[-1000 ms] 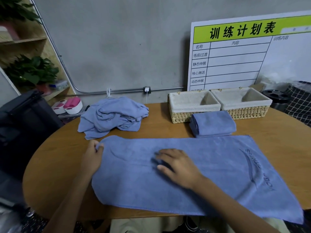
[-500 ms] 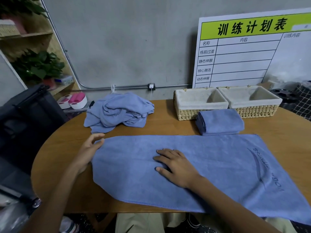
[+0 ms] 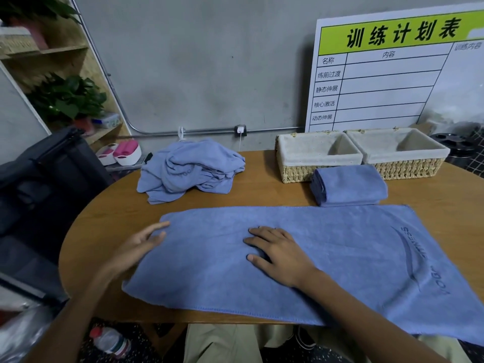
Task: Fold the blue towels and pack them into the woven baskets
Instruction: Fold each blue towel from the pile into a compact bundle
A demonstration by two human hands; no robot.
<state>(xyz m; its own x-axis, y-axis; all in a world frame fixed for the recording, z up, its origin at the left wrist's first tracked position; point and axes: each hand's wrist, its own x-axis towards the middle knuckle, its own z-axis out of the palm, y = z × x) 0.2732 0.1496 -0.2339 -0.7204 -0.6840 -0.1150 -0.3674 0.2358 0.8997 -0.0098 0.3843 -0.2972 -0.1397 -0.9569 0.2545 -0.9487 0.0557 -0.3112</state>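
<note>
Here my right hand (image 3: 281, 254) lies flat on the spread blue towel (image 3: 340, 258), fingers straight and slightly fanned, pressing the cloth near its middle. My left hand (image 3: 136, 247) is open too, fingers extended, its fingertips at the towel's left edge and the palm over bare wood; it holds nothing.

The towel is laid out lengthwise across the near half of the counter (image 3: 104, 221), its right end with a dark printed logo hanging past the near edge over my lap. The counter is a rounded wooden top, warm brown. Just beyond the spread towel sits a folded towel (image 3: 348, 186), touching the front of the left woven basket (image 3: 296, 171). The right woven basket (image 3: 411, 169) stands side by side with it; both have pale fabric liners and nothing visible inside. Farther left on the counter is a crumpled pile of blue towels (image 3: 188, 170).

Behind the baskets a white board with a green header and a ruled chart (image 3: 379, 82) leans on the grey concrete wall (image 3: 209, 61), where a metal conduit (image 3: 209, 131) runs along low. To the left stand wooden shelves (image 3: 60, 51) with a leafy plant (image 3: 68, 98), and a dark bag (image 3: 47, 179) beside the counter. A plastic bottle (image 3: 111, 341) lies on the speckled floor below.
</note>
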